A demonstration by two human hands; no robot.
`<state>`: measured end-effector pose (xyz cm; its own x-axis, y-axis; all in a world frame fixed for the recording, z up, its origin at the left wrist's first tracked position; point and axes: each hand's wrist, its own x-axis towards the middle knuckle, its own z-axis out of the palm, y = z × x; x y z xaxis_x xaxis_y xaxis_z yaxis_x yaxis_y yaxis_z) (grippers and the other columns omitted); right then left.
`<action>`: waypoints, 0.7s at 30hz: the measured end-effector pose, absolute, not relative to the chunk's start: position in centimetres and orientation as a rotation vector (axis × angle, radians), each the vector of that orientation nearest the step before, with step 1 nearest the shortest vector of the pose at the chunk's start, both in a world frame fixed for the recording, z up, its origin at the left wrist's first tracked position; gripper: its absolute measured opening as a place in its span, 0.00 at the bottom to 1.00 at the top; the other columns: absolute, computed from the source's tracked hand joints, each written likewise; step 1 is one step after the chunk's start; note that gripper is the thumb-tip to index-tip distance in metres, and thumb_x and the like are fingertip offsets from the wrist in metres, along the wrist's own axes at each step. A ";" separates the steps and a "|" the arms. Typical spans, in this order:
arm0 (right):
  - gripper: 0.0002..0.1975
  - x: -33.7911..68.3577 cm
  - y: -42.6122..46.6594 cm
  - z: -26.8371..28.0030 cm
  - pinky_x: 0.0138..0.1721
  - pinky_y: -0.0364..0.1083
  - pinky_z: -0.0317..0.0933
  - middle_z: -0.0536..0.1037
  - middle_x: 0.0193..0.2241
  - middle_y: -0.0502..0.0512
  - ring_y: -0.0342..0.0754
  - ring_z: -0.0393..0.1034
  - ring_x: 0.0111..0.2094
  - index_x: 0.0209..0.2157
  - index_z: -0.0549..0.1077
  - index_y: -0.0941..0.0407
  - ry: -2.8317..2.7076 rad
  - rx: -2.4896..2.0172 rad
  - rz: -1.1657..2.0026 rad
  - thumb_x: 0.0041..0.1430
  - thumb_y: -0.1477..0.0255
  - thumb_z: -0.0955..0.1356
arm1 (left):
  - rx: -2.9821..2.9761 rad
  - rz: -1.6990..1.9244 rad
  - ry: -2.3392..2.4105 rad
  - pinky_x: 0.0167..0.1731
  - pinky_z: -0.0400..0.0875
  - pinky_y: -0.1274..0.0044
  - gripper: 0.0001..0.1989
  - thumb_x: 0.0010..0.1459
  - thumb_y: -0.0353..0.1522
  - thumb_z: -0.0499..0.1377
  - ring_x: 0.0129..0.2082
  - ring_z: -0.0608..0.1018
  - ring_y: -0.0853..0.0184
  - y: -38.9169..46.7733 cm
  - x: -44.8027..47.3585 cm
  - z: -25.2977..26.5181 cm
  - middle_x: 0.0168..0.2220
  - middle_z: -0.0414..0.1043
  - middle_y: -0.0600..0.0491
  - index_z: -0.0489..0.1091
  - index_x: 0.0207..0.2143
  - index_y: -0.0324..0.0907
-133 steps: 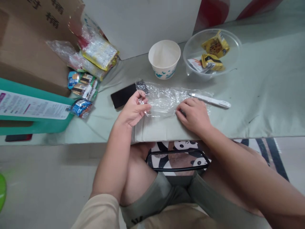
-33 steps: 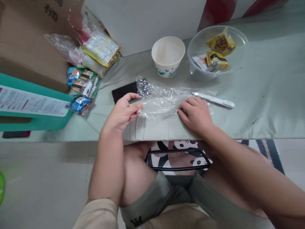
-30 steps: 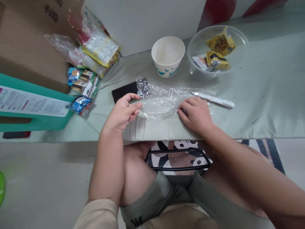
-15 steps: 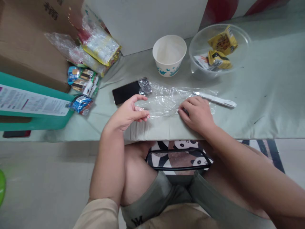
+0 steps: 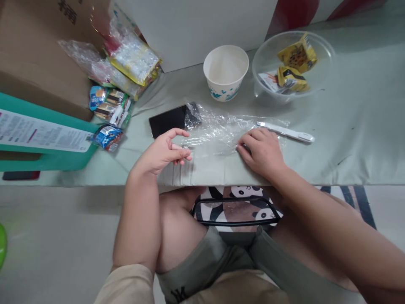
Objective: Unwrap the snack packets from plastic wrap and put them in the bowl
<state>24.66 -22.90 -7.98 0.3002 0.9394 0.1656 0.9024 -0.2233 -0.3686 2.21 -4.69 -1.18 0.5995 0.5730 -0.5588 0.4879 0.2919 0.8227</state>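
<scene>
A crumpled clear plastic bag (image 5: pixel 215 135) lies flat on the cloth-covered table between my two hands. My right hand (image 5: pixel 261 152) rests on its right end, fingers curled down and pressing it to the table. At the left end, my left hand (image 5: pixel 166 152) is raised with its fingers apart and bent, and I see nothing in them. A black phone (image 5: pixel 167 120) lies just beyond my left hand, partly under the bag's far edge. Past my right fingers lies a white utility knife (image 5: pixel 291 132), its tip over the bag.
Behind the bag stand a white paper bowl (image 5: pixel 225 74) and a clear plastic bowl (image 5: pixel 259 88) holding yellow snack packets (image 5: pixel 292 78). Snack packs (image 5: pixel 109 105), larger plastic packages (image 5: pixel 133 59), a green carton (image 5: pixel 79 156) and a cardboard box (image 5: pixel 38 55) crowd the left side.
My left hand has moved a little left, away from the bag's left end. The bag has settled slightly; my right hand has stayed in place.
</scene>
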 end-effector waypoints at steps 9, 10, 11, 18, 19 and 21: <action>0.11 25.1 -23.2 -7.4 0.44 0.54 0.57 0.79 0.37 0.59 0.56 0.70 0.42 0.36 0.76 0.54 -1.650 -2.097 0.143 0.68 0.68 0.63 | 1.226 0.603 0.914 0.12 0.46 0.82 0.12 0.48 0.38 0.68 0.10 0.55 0.78 -4.8 3.8 -1.7 0.12 0.56 0.64 0.67 0.27 0.45; 0.11 25.2 -23.3 -7.4 0.43 0.54 0.57 0.79 0.37 0.60 0.56 0.70 0.42 0.36 0.76 0.54 -1.635 -2.083 0.128 0.68 0.68 0.63 | 1.240 0.664 0.885 0.12 0.46 0.81 0.14 0.47 0.39 0.69 0.11 0.56 0.77 -4.8 4.2 -2.0 0.13 0.56 0.64 0.66 0.27 0.46; 0.11 25.3 -23.3 -7.4 0.43 0.54 0.58 0.79 0.37 0.60 0.56 0.71 0.41 0.36 0.76 0.54 -1.617 -2.069 0.113 0.68 0.68 0.63 | 1.277 0.741 0.871 0.13 0.46 0.80 0.15 0.47 0.40 0.69 0.11 0.56 0.77 -4.9 4.6 -2.2 0.13 0.56 0.63 0.66 0.26 0.46; 0.13 25.8 -23.6 -7.3 0.43 0.55 0.66 0.84 0.38 0.59 0.55 0.76 0.40 0.37 0.82 0.53 -1.658 -1.890 0.054 0.68 0.70 0.65 | 1.911 0.874 0.912 0.20 0.52 0.78 0.11 0.52 0.35 0.64 0.19 0.59 0.75 -7.0 5.8 -2.3 0.18 0.59 0.60 0.65 0.22 0.43; 0.13 25.8 -23.6 -7.3 0.43 0.55 0.67 0.84 0.39 0.59 0.55 0.77 0.40 0.37 0.82 0.54 -1.674 -1.864 0.040 0.68 0.70 0.65 | 2.023 0.761 0.930 0.22 0.52 0.77 0.13 0.53 0.35 0.62 0.19 0.59 0.74 -7.1 5.7 -2.1 0.17 0.58 0.60 0.64 0.20 0.43; 0.13 25.8 -23.8 -7.4 0.44 0.55 0.68 0.85 0.40 0.59 0.55 0.78 0.41 0.38 0.83 0.54 -1.706 -1.815 0.028 0.68 0.70 0.65 | 2.204 0.420 0.965 0.24 0.51 0.76 0.16 0.54 0.34 0.61 0.20 0.60 0.73 -7.2 5.5 -1.9 0.16 0.56 0.59 0.62 0.16 0.42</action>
